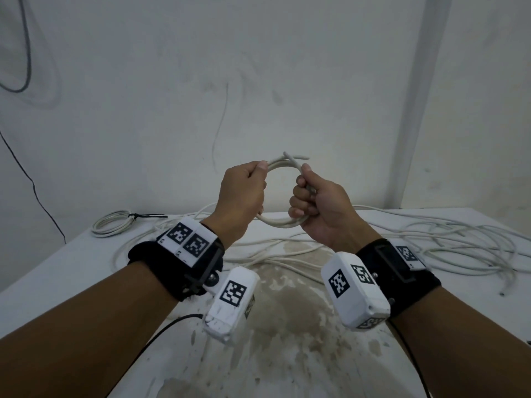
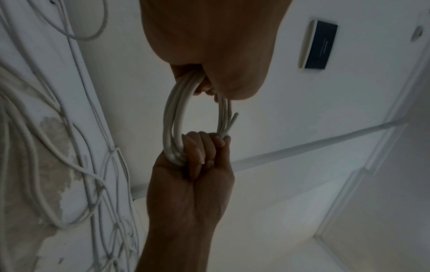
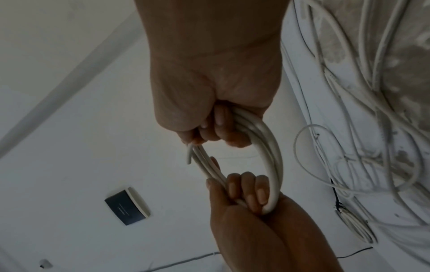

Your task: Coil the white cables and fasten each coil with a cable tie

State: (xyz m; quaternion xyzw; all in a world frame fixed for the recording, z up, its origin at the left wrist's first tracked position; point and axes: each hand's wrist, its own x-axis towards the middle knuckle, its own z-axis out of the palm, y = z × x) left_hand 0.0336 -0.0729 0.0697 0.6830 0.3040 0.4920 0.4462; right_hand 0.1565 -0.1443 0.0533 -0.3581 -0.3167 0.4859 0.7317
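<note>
A small coil of white cable (image 1: 283, 165) is held upright in the air above the table (image 1: 71, 268). My left hand (image 1: 253, 182) grips its left side with thumb on top and fingers curled round the strands. My right hand (image 1: 304, 193) grips the right side in a fist. Two cut ends (image 1: 296, 157) stick out at the top, between the hands. In the left wrist view the coil (image 2: 172, 110) runs from my left hand (image 2: 204, 82) down to the right fist. The right wrist view shows the coil (image 3: 270, 147) leaving my right hand (image 3: 214, 128). No cable tie is on this coil.
A finished coil (image 1: 113, 224) bound with a black cable tie (image 1: 146, 216) lies at the table's far left. Loose white cables (image 1: 459, 239) sprawl across the back and right of the table. A stained patch (image 1: 287, 305) marks the middle. A black wire (image 1: 161, 331) crosses the front left.
</note>
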